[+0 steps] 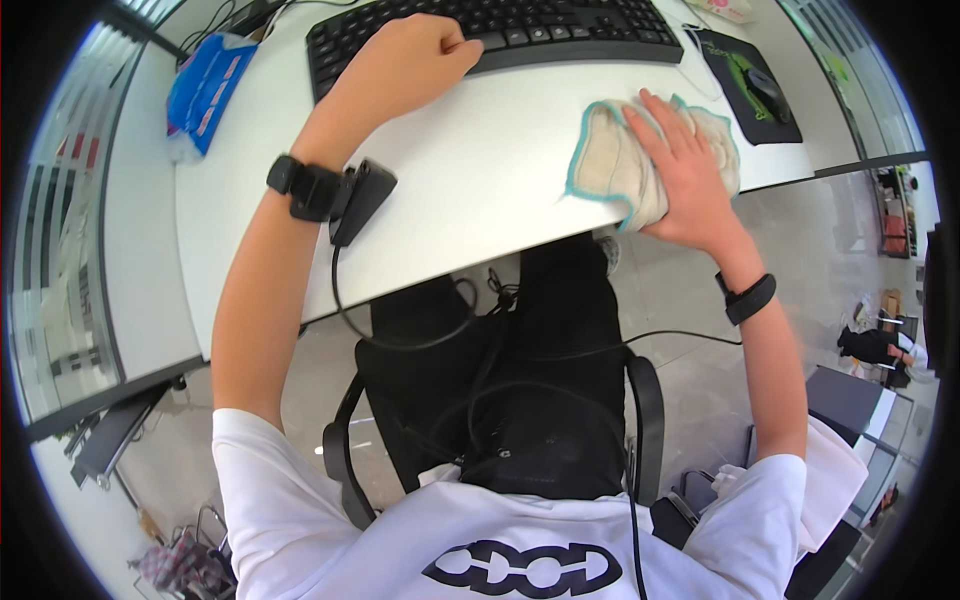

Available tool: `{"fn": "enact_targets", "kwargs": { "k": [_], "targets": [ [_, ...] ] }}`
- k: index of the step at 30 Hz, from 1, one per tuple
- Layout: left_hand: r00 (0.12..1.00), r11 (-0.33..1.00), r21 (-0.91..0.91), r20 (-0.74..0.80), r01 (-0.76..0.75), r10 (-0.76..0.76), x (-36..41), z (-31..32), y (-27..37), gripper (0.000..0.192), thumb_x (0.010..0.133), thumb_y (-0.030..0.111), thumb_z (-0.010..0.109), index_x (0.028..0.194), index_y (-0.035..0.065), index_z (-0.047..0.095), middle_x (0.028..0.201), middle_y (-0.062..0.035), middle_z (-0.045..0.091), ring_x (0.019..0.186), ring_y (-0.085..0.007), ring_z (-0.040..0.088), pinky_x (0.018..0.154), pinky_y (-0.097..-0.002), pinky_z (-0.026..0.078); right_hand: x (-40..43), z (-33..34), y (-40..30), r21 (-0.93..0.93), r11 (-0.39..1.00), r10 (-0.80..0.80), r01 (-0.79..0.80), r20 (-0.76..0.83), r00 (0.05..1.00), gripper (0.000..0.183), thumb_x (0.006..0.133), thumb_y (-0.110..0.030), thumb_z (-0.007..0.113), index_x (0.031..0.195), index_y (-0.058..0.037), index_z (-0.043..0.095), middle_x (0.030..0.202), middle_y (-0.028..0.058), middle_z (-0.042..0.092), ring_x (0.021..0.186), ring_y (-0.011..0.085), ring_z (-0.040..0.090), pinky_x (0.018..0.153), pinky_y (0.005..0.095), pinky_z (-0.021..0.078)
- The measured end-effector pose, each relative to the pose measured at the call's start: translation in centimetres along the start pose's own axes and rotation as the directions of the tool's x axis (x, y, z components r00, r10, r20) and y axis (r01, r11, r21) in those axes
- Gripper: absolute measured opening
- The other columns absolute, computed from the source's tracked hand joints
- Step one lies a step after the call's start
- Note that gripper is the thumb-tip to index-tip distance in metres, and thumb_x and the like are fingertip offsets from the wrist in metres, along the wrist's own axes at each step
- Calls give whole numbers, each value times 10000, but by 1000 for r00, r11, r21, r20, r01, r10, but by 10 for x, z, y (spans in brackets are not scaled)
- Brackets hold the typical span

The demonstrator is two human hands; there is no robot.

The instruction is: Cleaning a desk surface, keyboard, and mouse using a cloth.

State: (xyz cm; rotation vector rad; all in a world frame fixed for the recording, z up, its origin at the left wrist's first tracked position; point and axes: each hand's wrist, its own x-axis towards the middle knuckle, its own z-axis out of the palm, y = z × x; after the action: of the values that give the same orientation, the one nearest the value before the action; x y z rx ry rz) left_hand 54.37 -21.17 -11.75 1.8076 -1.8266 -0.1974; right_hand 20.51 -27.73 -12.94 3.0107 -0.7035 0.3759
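Observation:
My right hand [686,172] lies flat on a cream cloth with teal edging [611,161], fingers somewhat spread, at the right part of the white desk's front edge. The cloth is bunched under the palm and hangs slightly at the edge. My left hand [420,60] is curled into a loose fist beside the front edge of a black keyboard [592,49]; nothing shows in it. A black strap with a wedge-shaped device [364,202] and a cable is on my left wrist. Another black band [750,300] circles my right wrist.
A black mouse [766,94] rests on a dark mouse pad [739,112] at the right. A blue plastic packet [210,94] lies at the desk's left. Black cables [405,346] hang over my lap between the chair armrests [646,420]. A person [870,345] is far off at right.

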Motion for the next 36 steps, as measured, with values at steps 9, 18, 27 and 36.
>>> {"fn": "enact_targets", "kwargs": {
  "k": [9,18,27,36],
  "targets": [
    [837,962,-179,-476,208,-270,0,-20,-59,278,894,343,669,889,65,692,692,5,584,617,-111,485,604,-279,415,4,-14,-4,53,998,30,-36,116,993,1144,571,-535,814,1527,-137,328,1569,187,289,1431,407,292,1154,594,187],
    [788,979,-133,-581,154,-203,10,-17,-132,325,921,315,637,1096,55,722,987,-92,684,836,-205,581,777,-309,468,17,1,-37,71,996,52,-59,94,994,926,805,-581,657,1537,-128,315,1586,212,243,1457,411,234,1160,611,130],
    [826,954,-250,-494,162,-270,5,-15,-139,357,937,328,610,1110,31,708,1095,-164,702,995,-279,661,884,-344,486,-16,-12,5,64,996,56,-65,140,989,573,979,-418,509,1505,-215,403,1572,117,326,1448,333,298,1177,551,181],
    [825,952,-247,-489,180,-283,13,-13,-142,400,947,352,583,1124,10,688,1093,-185,696,1006,-310,657,896,-354,478,-137,-16,131,133,878,474,-460,-105,874,538,1020,-395,468,1476,-112,439,1535,176,379,1435,354,325,1172,426,249]
  ]
}}
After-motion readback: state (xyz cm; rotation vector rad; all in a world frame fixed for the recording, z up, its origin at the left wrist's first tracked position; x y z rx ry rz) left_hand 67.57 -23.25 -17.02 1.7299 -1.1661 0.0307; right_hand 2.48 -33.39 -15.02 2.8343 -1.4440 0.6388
